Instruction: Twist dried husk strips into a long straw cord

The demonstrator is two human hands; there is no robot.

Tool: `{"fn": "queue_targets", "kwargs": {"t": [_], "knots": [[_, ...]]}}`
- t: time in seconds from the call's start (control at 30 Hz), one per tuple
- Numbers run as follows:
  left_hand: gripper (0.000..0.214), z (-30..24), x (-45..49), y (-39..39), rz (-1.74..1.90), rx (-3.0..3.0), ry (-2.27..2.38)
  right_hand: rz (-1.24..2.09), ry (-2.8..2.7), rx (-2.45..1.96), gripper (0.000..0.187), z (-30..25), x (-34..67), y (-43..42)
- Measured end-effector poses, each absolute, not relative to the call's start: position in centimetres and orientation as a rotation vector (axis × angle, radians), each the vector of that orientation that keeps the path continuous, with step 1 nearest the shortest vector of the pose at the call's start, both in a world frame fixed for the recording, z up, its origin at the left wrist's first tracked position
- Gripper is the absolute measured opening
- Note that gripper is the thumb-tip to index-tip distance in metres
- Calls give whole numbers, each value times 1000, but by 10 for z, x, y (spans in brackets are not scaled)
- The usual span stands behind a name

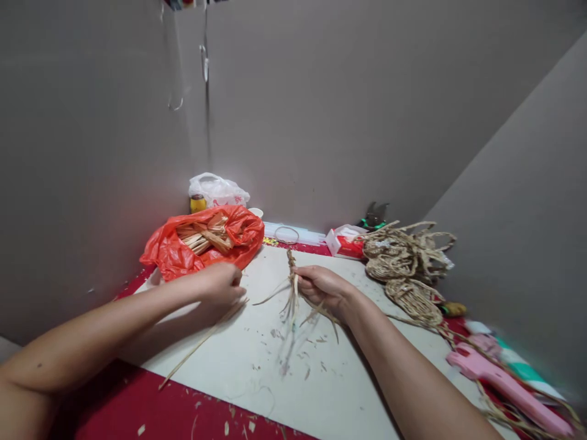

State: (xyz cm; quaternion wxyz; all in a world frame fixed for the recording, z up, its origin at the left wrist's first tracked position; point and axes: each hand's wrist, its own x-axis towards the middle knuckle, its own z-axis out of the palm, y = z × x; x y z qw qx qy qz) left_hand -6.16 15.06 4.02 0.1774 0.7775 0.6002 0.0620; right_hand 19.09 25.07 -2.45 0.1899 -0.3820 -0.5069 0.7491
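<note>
My right hand is closed on a short straw braid that stands upright, its loose strands hanging and spreading below the fingers. My left hand is closed in a pinch on a long single straw strand that runs down-left across the white board. The left hand sits just in front of a red plastic bag filled with dry straw strips.
Woven straw pieces are piled at the right. A pink glue gun lies at the lower right. A white plastic bag, a yellow-lidded jar, a red-and-white box and black cutters stand by the grey walls. Straw scraps litter the board.
</note>
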Motion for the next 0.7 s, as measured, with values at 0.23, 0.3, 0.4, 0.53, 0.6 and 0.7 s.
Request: {"fn": "queue_targets", "kwargs": {"t": [0.23,0.3,0.4,0.53,0.6,0.7], "knots": [[6,17,-63,133,267,2115,1570,2140,-1452,-1056,33,-24,192,250],[3,19,-63,144,385,1927,1498,2138,-1440,-1069,32,-23,192,250],[8,25,-60,161,494,1614,1380,2113,-1439,-1101,33,-23,191,251],[9,33,-62,169,371,1571,1292,2092,-1457,-1108,33,-26,191,254],[4,41,-70,169,377,1682,1297,2105,-1476,-1106,35,-28,192,256],[2,59,-87,171,567,1787,1359,2117,-1496,-1101,34,-29,192,257]]}}
